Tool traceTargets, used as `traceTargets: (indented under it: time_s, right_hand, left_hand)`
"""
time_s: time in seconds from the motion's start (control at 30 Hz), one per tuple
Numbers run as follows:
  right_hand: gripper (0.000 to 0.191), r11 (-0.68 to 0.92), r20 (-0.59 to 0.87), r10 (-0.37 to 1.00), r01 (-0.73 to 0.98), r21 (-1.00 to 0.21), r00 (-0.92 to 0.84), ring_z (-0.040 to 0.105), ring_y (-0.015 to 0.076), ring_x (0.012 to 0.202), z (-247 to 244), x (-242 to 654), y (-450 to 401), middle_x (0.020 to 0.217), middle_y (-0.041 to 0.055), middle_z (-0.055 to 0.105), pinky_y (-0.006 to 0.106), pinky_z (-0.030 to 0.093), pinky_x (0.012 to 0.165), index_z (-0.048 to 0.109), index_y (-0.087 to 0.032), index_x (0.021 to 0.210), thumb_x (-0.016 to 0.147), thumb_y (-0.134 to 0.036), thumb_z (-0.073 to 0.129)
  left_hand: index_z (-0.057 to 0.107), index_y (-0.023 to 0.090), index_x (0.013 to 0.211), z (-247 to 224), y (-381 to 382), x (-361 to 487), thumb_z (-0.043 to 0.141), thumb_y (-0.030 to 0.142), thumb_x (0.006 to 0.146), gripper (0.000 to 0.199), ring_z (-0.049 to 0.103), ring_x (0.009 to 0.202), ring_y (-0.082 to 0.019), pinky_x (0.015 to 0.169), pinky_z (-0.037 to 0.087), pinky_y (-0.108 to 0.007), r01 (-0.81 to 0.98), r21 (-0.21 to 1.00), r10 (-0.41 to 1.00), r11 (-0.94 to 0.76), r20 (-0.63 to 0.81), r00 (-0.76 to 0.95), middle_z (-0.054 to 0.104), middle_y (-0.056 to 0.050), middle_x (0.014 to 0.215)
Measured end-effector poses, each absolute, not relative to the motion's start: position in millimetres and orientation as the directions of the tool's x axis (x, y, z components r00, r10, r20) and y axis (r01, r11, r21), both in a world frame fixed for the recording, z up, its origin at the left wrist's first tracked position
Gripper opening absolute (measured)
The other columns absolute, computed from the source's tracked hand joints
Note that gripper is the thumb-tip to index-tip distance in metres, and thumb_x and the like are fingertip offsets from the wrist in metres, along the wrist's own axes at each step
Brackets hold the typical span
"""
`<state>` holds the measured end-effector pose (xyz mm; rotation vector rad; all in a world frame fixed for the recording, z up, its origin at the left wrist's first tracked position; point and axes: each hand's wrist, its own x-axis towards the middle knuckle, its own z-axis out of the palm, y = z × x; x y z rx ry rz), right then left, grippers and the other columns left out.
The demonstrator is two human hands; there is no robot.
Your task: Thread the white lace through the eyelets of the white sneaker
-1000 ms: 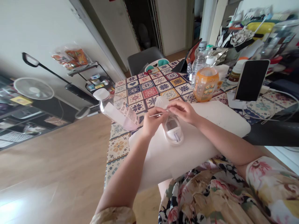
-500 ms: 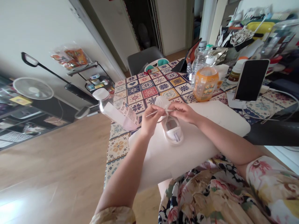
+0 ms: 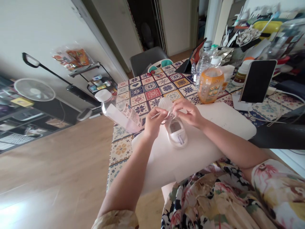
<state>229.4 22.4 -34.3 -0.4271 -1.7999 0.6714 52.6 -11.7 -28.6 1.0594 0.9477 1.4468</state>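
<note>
A small white shoe [image 3: 177, 135] rests on a white sheet [image 3: 164, 162], its heel toward me and its toe pointing away. My left hand [image 3: 154, 122] pinches a pale shoelace [image 3: 156, 115] at the left of the shoe's front, and a short length sticks out past the fingers. Over the laces on the right side, my right hand [image 3: 188, 112] has its fingers closed on the lace, close to the left fingertips. The crossing of the laces between the two hands is small and partly hidden by the fingers.
A bottle with pink content [image 3: 124, 117] leans at the left. An orange-labelled bottle [image 3: 210, 84], a clear bottle [image 3: 204, 60] and a phone on a stand [image 3: 258, 81] are at the right. Behind them sits a cluttered pile. Red scissors [image 3: 152, 73] lie at the patterned table's far side.
My right hand has drawn in toward the left fingertips, its fingers now bent over the laces. The lace stretched between the hands has shortened. My left hand has hardly moved.
</note>
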Motion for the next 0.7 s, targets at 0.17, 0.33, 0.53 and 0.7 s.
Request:
traceTargets:
  time_s: [0.17, 0.33, 0.53, 0.7]
  right_hand:
    - [0.024, 0.246, 0.459, 0.853, -0.584, -0.773, -0.248, 0.060, 0.0160, 0.084, -28.8, 231.3, 29.8, 0.087, -0.0012, 0.061, 0.032, 0.049, 0.079, 0.055, -0.025, 0.081, 0.080, -0.044, 0.070]
    - [0.039, 0.046, 0.273, 0.918, -0.604, -0.795, -0.289, 0.040, 0.0114, 0.055, -17.6, 238.3, 33.6, 0.060, -0.0059, 0.033, 0.028, 0.044, 0.060, 0.036, -0.024, 0.072, 0.078, -0.043, 0.069]
    - [0.038, -0.098, 0.119, 0.897, -0.455, -0.885, -0.425, 0.014, 0.0093, 0.047, -12.3, 255.6, 45.2, 0.056, -0.0073, 0.019, 0.025, 0.018, 0.044, 0.026, -0.023, 0.068, 0.076, -0.033, 0.062]
    - [0.024, -0.355, -0.026, 0.693, -0.310, -0.882, -0.720, 0.009, 0.0070, 0.043, -11.6, 264.7, 52.7, 0.052, -0.0088, 0.020, 0.022, 0.011, 0.040, 0.033, -0.022, 0.067, 0.071, -0.022, 0.057]
  left_hand:
    - [0.049, 0.019, 0.070, -21.1, 1.2, 36.5, 0.063, 0.018, 0.086, 0.021, 0.067, 0.070, -0.009, 0.074, 0.055, -0.020, -0.584, 0.799, 0.984, -0.141, 0.052, -0.168, 0.064, 0.002, 0.065]
    - [0.040, 0.020, 0.068, -11.8, 3.5, 16.4, 0.055, 0.019, 0.089, 0.027, 0.029, 0.036, -0.003, 0.040, 0.033, -0.014, -0.598, 0.798, 0.997, -0.070, 0.080, -0.010, 0.027, 0.010, 0.047]
    - [0.046, 0.022, 0.079, -15.2, 0.8, -8.0, 0.069, 0.041, 0.078, 0.030, 0.022, 0.038, -0.005, 0.038, 0.014, -0.017, -0.045, 0.998, 0.972, -0.035, 0.044, 0.231, 0.028, 0.011, 0.050]
    - [0.051, 0.020, 0.077, -18.9, 0.6, -13.6, 0.066, 0.044, 0.080, 0.029, 0.026, 0.040, -0.005, 0.040, 0.019, -0.018, 0.211, 0.974, 0.938, -0.085, 0.007, 0.346, 0.034, 0.009, 0.048]
